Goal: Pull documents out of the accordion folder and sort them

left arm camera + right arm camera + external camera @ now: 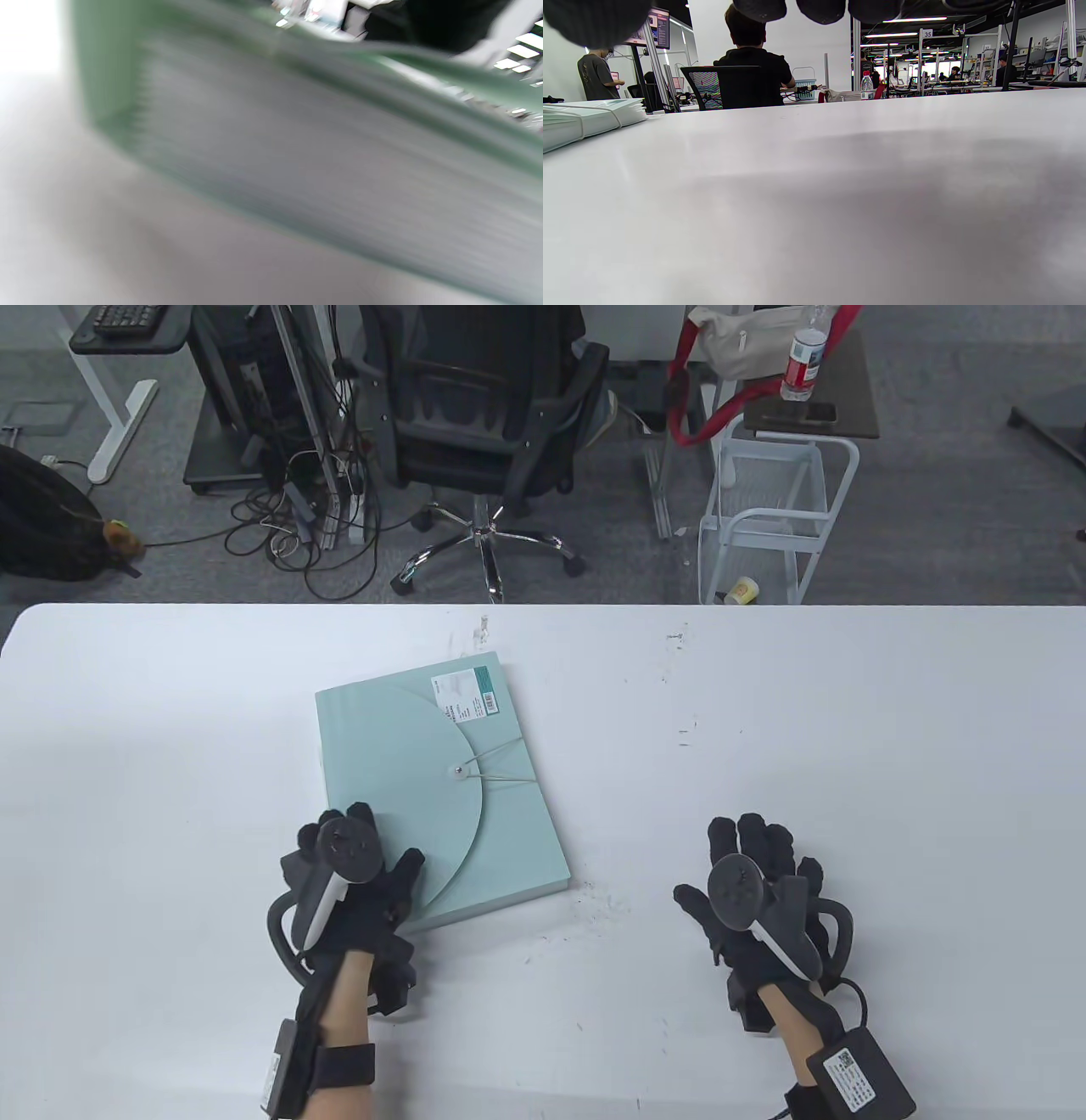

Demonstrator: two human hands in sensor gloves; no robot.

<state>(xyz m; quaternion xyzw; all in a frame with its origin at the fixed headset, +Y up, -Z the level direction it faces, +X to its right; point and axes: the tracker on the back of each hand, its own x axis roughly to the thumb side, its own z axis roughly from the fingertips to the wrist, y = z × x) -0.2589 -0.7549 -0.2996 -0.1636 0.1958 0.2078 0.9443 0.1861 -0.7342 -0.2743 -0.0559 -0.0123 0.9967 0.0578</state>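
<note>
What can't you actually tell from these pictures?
- Papers inside the folder: table view, its flap is shut.
- Left hand fingertips: table view, the tracker covers them; left wrist view is blurred.
- Folder label text: too small.
- Right hand: right wrist view cuts off all but fingertips.

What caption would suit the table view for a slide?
Gloved left hand rests on a closed green accordion folder on a white table; right hand waits beside it.

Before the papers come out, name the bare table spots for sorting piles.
Bare white table lies right of the closed pale green accordion folder, beyond the right hand. Another bare patch lies left of the folder. The near-left corner is crowded: the left hand rests there.
</note>
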